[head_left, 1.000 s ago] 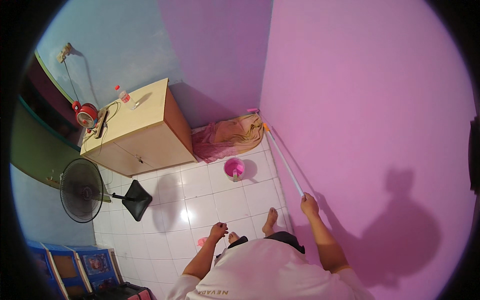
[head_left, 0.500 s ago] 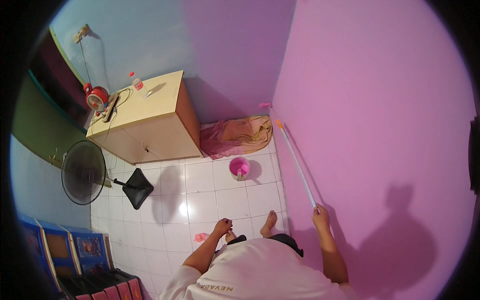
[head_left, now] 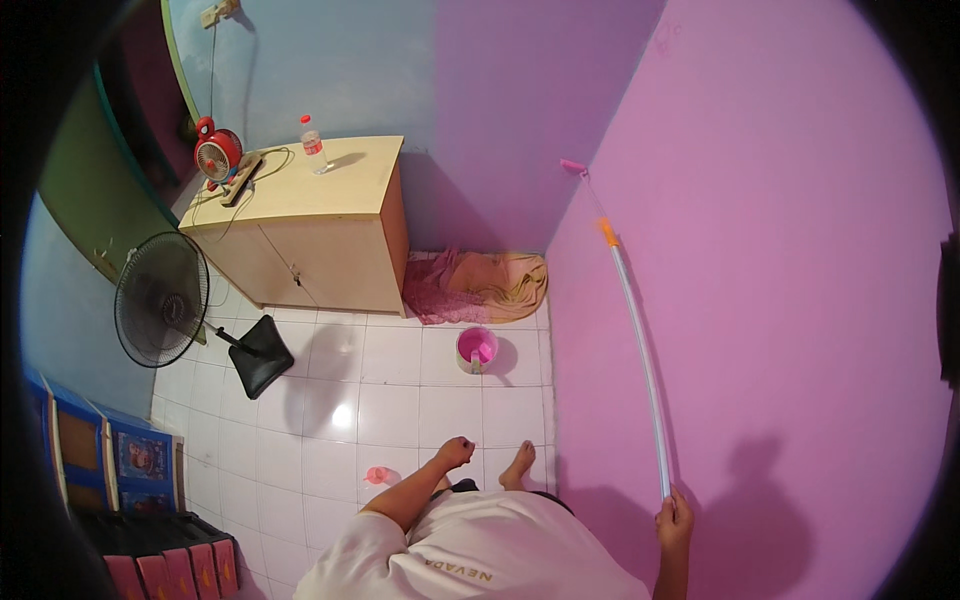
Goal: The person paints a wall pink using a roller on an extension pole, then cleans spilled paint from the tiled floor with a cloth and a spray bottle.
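My right hand [head_left: 676, 512] is closed round the lower end of a long pale pole [head_left: 642, 360], close to the pink wall at the right. At the pole's far end are an orange grip [head_left: 609, 232] and a thin wire frame carrying a small pink paint roller [head_left: 572, 165]. The roller is at the corner where the purple wall meets the pink one. My left hand [head_left: 457, 452] is held before my body with its fingers curled; what they hold, if anything, is hidden. On the tiles ahead stands a pail of pink paint [head_left: 463, 348] with a pale handle-like piece at its near side.
A crumpled cloth [head_left: 490, 285] lies along the far wall beside a wooden cabinet [head_left: 330, 262]. The cabinet bears a bottle [head_left: 313, 150] and a small red fan [head_left: 217, 155]. At left are a standing fan [head_left: 163, 300] and blue drawers [head_left: 145, 455]. A pink item [head_left: 378, 475] lies on the floor.
The roller has moved higher along the wall corner. My right hand is lower and farther right in view, still on the pole. My left hand stays curled; the whole view has shifted.
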`<act>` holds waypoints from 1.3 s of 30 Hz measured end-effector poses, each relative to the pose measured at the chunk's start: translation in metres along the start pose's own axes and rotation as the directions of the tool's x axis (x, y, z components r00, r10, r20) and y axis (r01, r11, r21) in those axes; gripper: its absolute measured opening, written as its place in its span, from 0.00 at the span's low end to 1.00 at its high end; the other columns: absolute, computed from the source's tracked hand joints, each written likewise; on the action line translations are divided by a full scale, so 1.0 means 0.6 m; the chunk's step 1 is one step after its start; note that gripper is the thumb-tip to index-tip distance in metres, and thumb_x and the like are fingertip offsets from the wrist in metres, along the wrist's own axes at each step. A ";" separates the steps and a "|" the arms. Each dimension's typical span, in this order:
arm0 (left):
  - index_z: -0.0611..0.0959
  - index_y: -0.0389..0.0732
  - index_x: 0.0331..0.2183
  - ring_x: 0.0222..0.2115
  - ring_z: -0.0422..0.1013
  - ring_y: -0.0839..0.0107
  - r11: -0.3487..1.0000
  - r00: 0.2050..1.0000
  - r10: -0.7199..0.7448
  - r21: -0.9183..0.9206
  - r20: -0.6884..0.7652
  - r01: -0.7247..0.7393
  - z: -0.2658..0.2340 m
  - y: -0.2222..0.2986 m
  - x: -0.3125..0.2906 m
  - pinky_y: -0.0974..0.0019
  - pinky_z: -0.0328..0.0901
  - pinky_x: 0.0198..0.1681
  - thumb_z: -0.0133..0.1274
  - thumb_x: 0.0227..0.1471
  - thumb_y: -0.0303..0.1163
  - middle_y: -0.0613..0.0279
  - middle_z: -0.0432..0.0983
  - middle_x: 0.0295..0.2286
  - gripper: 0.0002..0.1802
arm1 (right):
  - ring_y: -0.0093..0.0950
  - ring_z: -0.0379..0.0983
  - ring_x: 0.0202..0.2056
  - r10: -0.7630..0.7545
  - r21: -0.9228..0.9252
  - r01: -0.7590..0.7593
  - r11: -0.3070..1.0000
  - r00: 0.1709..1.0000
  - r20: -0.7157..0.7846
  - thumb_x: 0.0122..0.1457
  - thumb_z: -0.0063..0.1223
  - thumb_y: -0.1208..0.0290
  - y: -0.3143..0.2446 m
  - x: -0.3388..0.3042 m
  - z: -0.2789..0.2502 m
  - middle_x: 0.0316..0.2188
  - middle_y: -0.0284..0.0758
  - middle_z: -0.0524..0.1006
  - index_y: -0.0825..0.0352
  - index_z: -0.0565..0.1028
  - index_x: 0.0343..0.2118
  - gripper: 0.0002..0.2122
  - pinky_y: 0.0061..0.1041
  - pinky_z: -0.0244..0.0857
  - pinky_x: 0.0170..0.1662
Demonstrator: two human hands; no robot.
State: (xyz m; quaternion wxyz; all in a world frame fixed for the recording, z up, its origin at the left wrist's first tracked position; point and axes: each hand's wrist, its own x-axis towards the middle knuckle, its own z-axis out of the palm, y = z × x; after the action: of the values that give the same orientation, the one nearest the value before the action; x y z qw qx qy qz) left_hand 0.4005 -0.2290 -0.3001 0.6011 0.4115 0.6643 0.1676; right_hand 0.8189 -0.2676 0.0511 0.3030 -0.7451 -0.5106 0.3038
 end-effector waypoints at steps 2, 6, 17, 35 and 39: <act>0.75 0.31 0.38 0.27 0.76 0.68 1.000 0.999 -0.019 -0.014 0.029 0.020 0.004 0.005 -0.005 0.67 0.70 0.25 0.45 0.52 0.42 0.56 0.77 0.29 0.22 | 0.14 0.57 0.14 0.024 -0.014 -0.025 1.000 0.999 -0.023 0.61 0.41 0.70 -0.003 -0.028 -0.016 0.16 0.25 0.62 0.70 0.70 0.47 0.14 0.16 0.52 0.17; 0.73 0.32 0.42 0.29 0.76 0.65 0.976 0.996 -0.026 -0.215 0.087 0.045 0.005 0.024 -0.012 0.64 0.71 0.26 0.44 0.54 0.42 0.54 0.76 0.33 0.22 | 0.14 0.56 0.13 0.055 -0.019 -0.056 0.998 0.996 -0.066 0.61 0.43 0.66 0.007 -0.092 -0.015 0.12 0.24 0.61 0.70 0.71 0.36 0.11 0.16 0.51 0.16; 0.70 0.35 0.45 0.38 0.72 0.62 0.800 0.929 0.215 -0.600 0.301 0.009 0.008 0.247 -0.088 0.61 0.70 0.37 0.46 0.55 0.46 0.50 0.71 0.42 0.25 | 0.14 0.57 0.15 0.075 -0.037 -0.070 0.997 0.985 0.156 0.61 0.43 0.66 -0.028 -0.197 0.088 0.13 0.24 0.61 0.69 0.70 0.26 0.12 0.18 0.51 0.18; 0.53 0.26 0.53 0.30 0.69 0.66 0.632 0.974 0.222 -0.767 0.046 -0.108 -0.088 0.306 -0.044 0.64 0.73 0.28 0.56 0.49 0.34 0.54 0.67 0.32 0.40 | 0.17 0.58 0.19 0.218 -0.063 -0.255 0.965 0.641 0.736 0.62 0.38 0.70 -0.224 -0.062 0.256 0.20 0.26 0.63 0.64 0.63 0.52 0.16 0.18 0.56 0.22; 0.63 0.31 0.46 0.27 0.71 0.68 0.573 0.995 0.087 -0.819 0.038 -0.019 -0.126 0.359 -0.033 0.64 0.73 0.26 0.55 0.51 0.39 0.58 0.69 0.28 0.29 | 0.17 0.58 0.20 0.209 -0.013 -0.326 0.945 0.575 0.791 0.63 0.38 0.70 -0.265 -0.023 0.233 0.20 0.26 0.61 0.65 0.59 0.55 0.18 0.17 0.56 0.23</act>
State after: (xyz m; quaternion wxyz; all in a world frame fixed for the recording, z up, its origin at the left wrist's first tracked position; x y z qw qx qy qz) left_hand 0.4027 -0.0930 -0.1159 0.7420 0.1135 0.4768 0.4575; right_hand 0.6167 -0.2141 0.0861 0.0498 -0.5839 -0.4509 0.6732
